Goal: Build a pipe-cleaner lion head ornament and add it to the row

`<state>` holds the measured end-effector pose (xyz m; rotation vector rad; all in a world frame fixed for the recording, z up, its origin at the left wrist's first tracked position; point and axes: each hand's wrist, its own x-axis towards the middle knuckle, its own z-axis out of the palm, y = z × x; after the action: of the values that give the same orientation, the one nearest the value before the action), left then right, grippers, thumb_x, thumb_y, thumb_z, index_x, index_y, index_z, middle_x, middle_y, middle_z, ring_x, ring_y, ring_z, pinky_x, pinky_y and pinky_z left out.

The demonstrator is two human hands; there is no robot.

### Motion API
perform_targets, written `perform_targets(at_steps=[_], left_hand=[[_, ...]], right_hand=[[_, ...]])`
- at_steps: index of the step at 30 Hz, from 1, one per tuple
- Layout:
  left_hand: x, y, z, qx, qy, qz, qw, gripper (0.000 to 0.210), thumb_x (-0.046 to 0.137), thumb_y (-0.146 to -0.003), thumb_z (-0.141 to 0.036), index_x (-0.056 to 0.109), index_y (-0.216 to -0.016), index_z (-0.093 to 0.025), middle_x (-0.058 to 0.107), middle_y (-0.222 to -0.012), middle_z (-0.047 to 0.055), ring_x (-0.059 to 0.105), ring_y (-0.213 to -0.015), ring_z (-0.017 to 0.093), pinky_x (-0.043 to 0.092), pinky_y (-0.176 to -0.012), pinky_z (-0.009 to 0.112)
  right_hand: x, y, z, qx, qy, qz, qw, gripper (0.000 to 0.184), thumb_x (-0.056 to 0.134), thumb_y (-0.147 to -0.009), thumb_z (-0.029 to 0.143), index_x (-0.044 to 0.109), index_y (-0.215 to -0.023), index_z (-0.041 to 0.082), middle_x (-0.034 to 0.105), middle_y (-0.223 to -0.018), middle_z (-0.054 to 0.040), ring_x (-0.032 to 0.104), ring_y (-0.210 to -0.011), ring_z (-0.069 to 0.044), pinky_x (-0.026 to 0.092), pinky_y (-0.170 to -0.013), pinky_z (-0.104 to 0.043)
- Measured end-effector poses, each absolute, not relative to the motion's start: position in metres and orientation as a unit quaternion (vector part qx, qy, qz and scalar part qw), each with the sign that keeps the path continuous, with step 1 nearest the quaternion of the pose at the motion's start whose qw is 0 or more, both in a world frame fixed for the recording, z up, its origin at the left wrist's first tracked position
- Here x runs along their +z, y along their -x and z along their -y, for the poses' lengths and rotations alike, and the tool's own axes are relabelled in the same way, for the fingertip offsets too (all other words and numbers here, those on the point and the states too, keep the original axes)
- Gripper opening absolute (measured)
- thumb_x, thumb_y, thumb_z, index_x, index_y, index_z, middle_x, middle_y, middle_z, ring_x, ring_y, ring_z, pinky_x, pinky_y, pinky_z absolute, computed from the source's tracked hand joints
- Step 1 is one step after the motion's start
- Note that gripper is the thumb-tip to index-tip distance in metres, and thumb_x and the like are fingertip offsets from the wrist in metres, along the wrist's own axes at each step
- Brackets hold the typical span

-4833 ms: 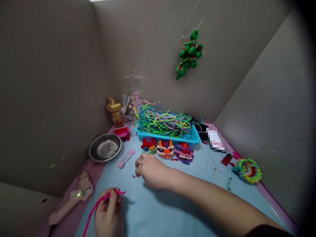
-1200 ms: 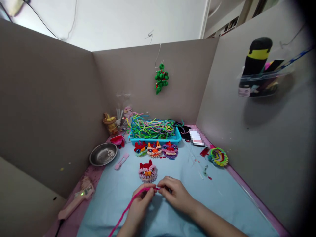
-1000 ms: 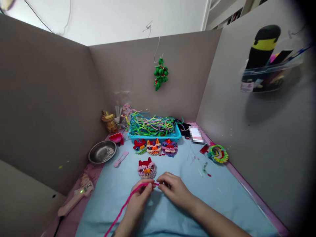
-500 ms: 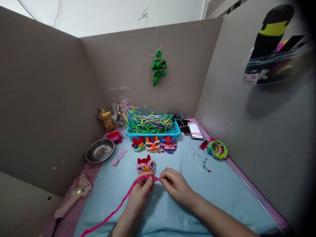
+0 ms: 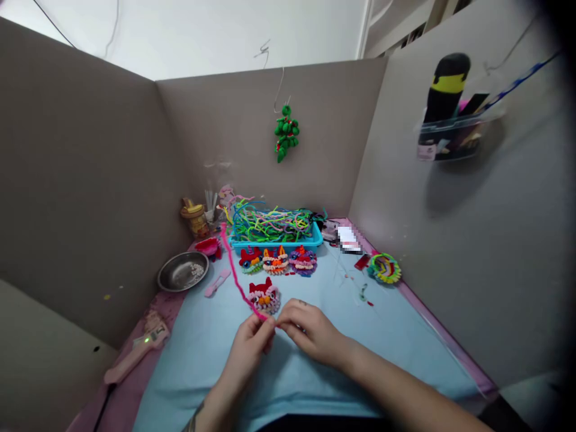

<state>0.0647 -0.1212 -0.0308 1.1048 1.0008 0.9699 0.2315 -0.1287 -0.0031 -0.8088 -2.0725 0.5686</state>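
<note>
A bright pink fuzzy pipe cleaner (image 5: 237, 281) rises from my fingers toward the back left. Near its lower end my left hand (image 5: 254, 339) pinches it between thumb and forefinger. Right beside it, my right hand (image 5: 310, 330) is closed on the short end, fingertips almost touching the left thumb. Just beyond my hands sits a small red and pink animal-face figure (image 5: 264, 296) with an orange middle. Farther back stand a red and green figure (image 5: 251, 260), an orange and cream one (image 5: 275, 261) and a purple one (image 5: 303, 261).
A blue tray (image 5: 275, 244) of colourful pipe cleaners stands at the back. Leftward are a metal bowl (image 5: 173, 273) with white bits, a pink clip-like tool (image 5: 218, 283) and a glue gun (image 5: 137, 354). A phone (image 5: 348, 239) and a colourful ring (image 5: 386, 268) lie right.
The pipe cleaner's long free end has swung from the lower left up toward the back. My hands have come closer together, and the view has shifted slightly.
</note>
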Motion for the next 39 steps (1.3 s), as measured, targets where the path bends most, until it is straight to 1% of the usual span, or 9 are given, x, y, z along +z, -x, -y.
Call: perform_targets(at_steps=[9,15,17,21,24,27,31,34,39], left_hand=[[-0.015,-0.052,0.13,0.374,-0.501,-0.403,0.668,0.042,0.061,-0.07,-0.053,0.041,-0.059,-0.017,0.037,-0.047,-0.007,0.028,-0.043,0.006,0.021,-0.043,0.02],[-0.012,-0.042,0.117,0.402,-0.486,-0.397,0.667,0.041,0.062,-0.069,-0.052,0.043,-0.061,-0.017,0.04,-0.049,-0.007,0.03,-0.042,0.005,0.021,-0.043,0.019],[-0.015,-0.041,0.109,0.425,-0.485,-0.397,0.653,0.042,0.063,-0.068,-0.053,0.044,-0.061,-0.017,0.04,-0.048,-0.007,0.031,-0.041,0.005,0.022,-0.042,0.019],[-0.025,-0.046,0.093,0.483,-0.486,-0.415,0.599,0.038,0.065,-0.067,-0.049,0.052,-0.065,-0.014,0.049,-0.051,-0.004,0.038,-0.043,0.006,0.025,-0.043,0.019],[-0.036,-0.05,0.084,0.521,-0.462,-0.415,0.586,0.037,0.066,-0.068,-0.047,0.058,-0.073,-0.012,0.056,-0.057,0.0,0.044,-0.048,0.008,0.031,-0.048,0.019],[-0.051,-0.051,0.079,0.543,-0.447,-0.399,0.588,0.034,0.065,-0.07,-0.044,0.06,-0.076,-0.011,0.057,-0.06,0.0,0.046,-0.051,0.009,0.033,-0.051,0.02],[-0.064,-0.049,0.08,0.542,-0.483,-0.396,0.562,0.032,0.063,-0.072,-0.041,0.057,-0.061,-0.012,0.051,-0.052,-0.002,0.04,-0.048,0.008,0.028,-0.049,0.021],[-0.065,-0.048,0.083,0.495,-0.548,-0.414,0.533,0.035,0.064,-0.071,-0.041,0.056,-0.052,-0.013,0.047,-0.045,-0.002,0.038,-0.045,0.008,0.026,-0.047,0.022],[-0.062,-0.051,0.087,0.429,-0.6,-0.418,0.53,0.033,0.064,-0.069,-0.044,0.063,-0.06,-0.013,0.047,-0.046,-0.002,0.034,-0.041,0.008,0.022,-0.043,0.022]], right_hand=[[0.01,-0.214,0.124,0.233,0.247,0.861,0.379,0.012,0.043,-0.088,0.019,0.055,-0.085,0.018,0.053,-0.083,-0.005,0.051,-0.08,-0.015,0.045,-0.073,-0.028],[0.01,-0.199,0.109,0.239,0.228,0.849,0.412,0.022,0.041,-0.09,0.031,0.05,-0.074,0.019,0.053,-0.074,-0.0031,0.049,-0.075,-0.016,0.043,-0.073,-0.03],[0.003,-0.194,0.103,0.278,0.254,0.817,0.437,0.026,0.042,-0.089,0.037,0.05,-0.072,0.019,0.052,-0.074,-0.0028,0.049,-0.074,-0.015,0.042,-0.071,-0.03],[-0.021,-0.187,0.091,0.477,0.283,0.679,0.481,0.031,0.043,-0.087,0.048,0.047,-0.076,0.019,0.051,-0.066,0.0006,0.049,-0.061,-0.013,0.041,-0.059,-0.025],[-0.04,-0.186,0.085,0.535,0.306,0.606,0.502,0.037,0.048,-0.082,0.054,0.047,-0.074,0.018,0.047,-0.058,0.004,0.04,-0.05,-0.009,0.033,-0.05,-0.022],[-0.054,-0.189,0.079,0.538,0.321,0.577,0.523,0.038,0.051,-0.08,0.054,0.048,-0.073,0.017,0.043,-0.056,0.0053,0.034,-0.047,-0.008,0.028,-0.047,-0.021],[-0.061,-0.192,0.075,0.512,0.334,0.569,0.55,0.033,0.055,-0.08,0.049,0.05,-0.074,0.017,0.041,-0.055,0.006,0.035,-0.049,-0.008,0.028,-0.048,-0.021],[-0.061,-0.193,0.074,0.483,0.349,0.565,0.57,0.031,0.058,-0.078,0.046,0.051,-0.071,0.016,0.044,-0.058,0.0048,0.038,-0.052,-0.009,0.031,-0.05,-0.022],[-0.058,-0.194,0.076,0.508,0.344,0.544,0.573,0.031,0.061,-0.074,0.046,0.051,-0.072,0.018,0.05,-0.058,0.0035,0.044,-0.051,-0.01,0.035,-0.049,-0.023]])
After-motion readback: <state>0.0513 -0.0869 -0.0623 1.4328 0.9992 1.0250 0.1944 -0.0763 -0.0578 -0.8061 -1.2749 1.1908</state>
